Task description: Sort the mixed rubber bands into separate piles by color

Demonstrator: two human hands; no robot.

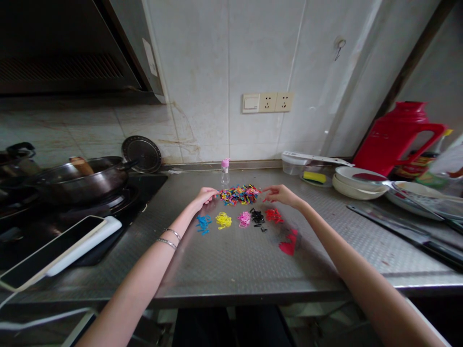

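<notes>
A mixed pile of small colourful bands [239, 194] lies on the metal counter between my hands. My left hand [207, 196] is at the pile's left edge, fingers pinched together; what they hold is too small to name. At the right edge, my right hand [278, 194] has its fingers apart, with nothing visible between them. Nearer to me are separate heaps: blue [204, 224], yellow [223, 220], pink [244, 219], black [257, 217] and red [274, 215]. Behind the pile stands a small clear bottle [225, 172] with a pink top.
On the left are a pan [83, 183] on the stove and a phone [54, 248]. To the right stand stacked bowls [358, 185], a sponge [314, 177], a knife [401, 231] and a red thermos [392, 137]. A red heart shape [288, 243] lies near my right forearm.
</notes>
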